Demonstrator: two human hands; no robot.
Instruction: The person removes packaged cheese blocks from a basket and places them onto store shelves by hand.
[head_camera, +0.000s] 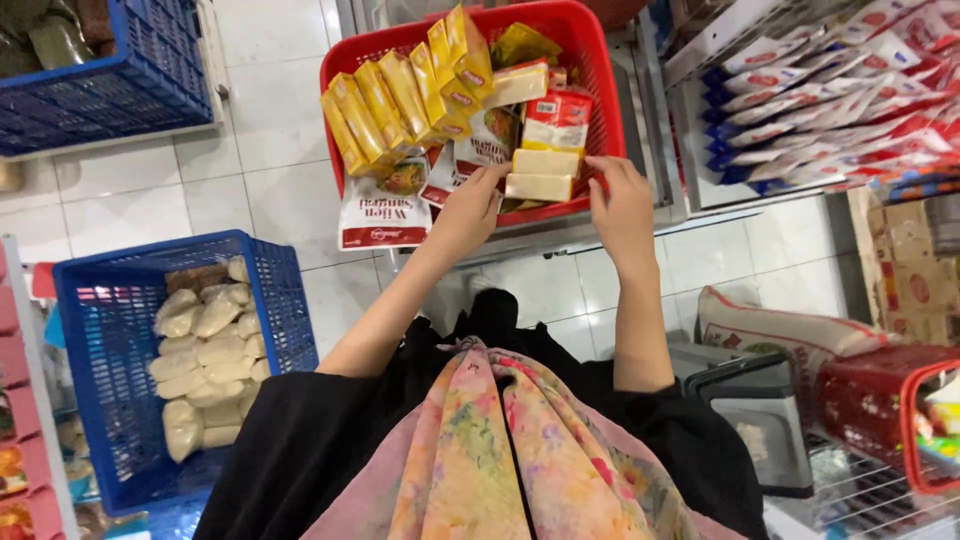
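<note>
A red plastic basket (598, 60) sits ahead of me, filled with yellow boxes (400, 100), pale cheese blocks (542, 175) and red-and-white packets (385, 215). My left hand (468, 212) reaches into the basket's near edge and touches the left end of the pale stacked blocks. My right hand (620, 200) rests at the right end of the same blocks, fingers curled against them and the basket rim. Both hands appear to grip the stack between them. My dark sleeves and a floral scarf (500, 450) fill the bottom of the view.
A blue crate (110, 300) with pale bagged lumps stands at the left on the tiled floor. Another blue crate (100, 90) sits at the top left. A chest with red-and-white packs (820, 90) is at the right, a red basket (880, 410) at the lower right.
</note>
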